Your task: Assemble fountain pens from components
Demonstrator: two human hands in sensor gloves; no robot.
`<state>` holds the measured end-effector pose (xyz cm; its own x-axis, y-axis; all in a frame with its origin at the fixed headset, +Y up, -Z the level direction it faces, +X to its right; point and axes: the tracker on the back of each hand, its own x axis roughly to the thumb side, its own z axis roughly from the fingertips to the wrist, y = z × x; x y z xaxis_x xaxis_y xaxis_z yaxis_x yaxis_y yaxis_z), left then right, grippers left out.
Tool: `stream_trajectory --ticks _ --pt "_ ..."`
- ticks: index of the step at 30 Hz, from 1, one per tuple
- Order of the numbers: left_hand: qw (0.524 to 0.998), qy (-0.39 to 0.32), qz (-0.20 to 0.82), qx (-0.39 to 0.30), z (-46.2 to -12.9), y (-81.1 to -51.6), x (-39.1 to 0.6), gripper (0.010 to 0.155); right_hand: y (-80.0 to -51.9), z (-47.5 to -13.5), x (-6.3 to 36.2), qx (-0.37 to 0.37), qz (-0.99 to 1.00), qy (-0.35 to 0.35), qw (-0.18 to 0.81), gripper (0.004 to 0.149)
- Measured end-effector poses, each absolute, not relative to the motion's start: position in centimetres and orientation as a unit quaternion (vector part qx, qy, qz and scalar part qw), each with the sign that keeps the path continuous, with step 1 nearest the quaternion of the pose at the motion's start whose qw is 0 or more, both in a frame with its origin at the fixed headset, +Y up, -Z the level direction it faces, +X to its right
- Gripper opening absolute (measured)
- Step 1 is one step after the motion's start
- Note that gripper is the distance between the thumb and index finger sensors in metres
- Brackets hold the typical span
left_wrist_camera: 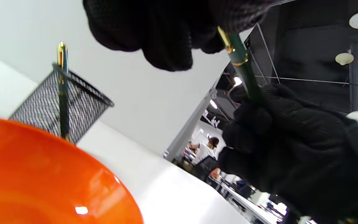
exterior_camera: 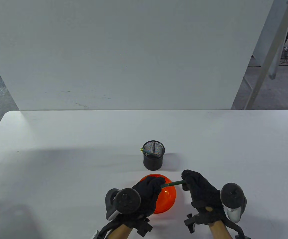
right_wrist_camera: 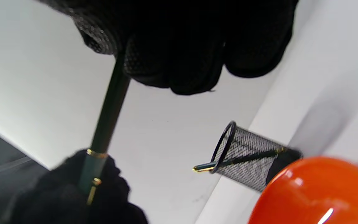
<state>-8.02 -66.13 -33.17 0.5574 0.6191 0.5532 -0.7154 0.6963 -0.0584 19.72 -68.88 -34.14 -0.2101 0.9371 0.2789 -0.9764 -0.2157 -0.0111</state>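
A green pen (exterior_camera: 173, 184) is held at both ends by the left hand (exterior_camera: 145, 195) and right hand (exterior_camera: 198, 189), each grip closed, above the orange bowl (exterior_camera: 167, 199) at lower centre. Behind it, 1 pen (exterior_camera: 147, 151) is held in the black mesh cup (exterior_camera: 153, 159) on the counter (exterior_camera: 59, 161).

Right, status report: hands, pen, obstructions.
Left hand and right hand each grip one end of the green pen above the orange bowl. One pen in mesh cup. Nothing obstructing.
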Motion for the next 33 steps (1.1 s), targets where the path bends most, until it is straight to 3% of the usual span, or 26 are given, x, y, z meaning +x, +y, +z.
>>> stream_trajectory --ticks 6,10,17,20,24,29,33 --pt "0.888 -0.213 0.382 0.142 -33.5 -67.2 -10.2 0.048 -68.8 -34.0 19.9 0.092 0.791 -0.123 0.593 0.039" --pt "0.861 -0.184 0.448 0.153 -33.5 -67.2 -11.0 0.046 -69.2 -34.0 19.3 0.098 0.785 -0.101 0.603 0.040" --pt "0.850 -0.196 0.476 0.114 -34.4 -67.1 -11.0 0.044 -69.1 -34.3 19.6 0.090 0.780 -0.096 0.612 0.041" --pt "0.867 -0.217 0.422 0.152 -34.9 -65.5 -11.4 0.043 -68.8 -33.9 19.8 0.092 0.776 -0.118 0.613 0.052" --pt "0.877 -0.207 0.372 0.222 -36.3 -62.7 -13.2 0.043 -68.4 -33.7 21.3 0.035 0.753 -0.173 0.634 0.054" --pt "0.906 -0.174 0.322 0.213 -39.7 -59.0 -15.0 0.043 -68.8 -34.0 22.5 0.005 0.686 -0.159 0.710 0.053" --pt "0.931 -0.164 0.268 0.186 -41.7 -57.3 -14.9 0.043 -68.7 -34.0 22.5 0.006 0.687 -0.159 0.709 0.052"
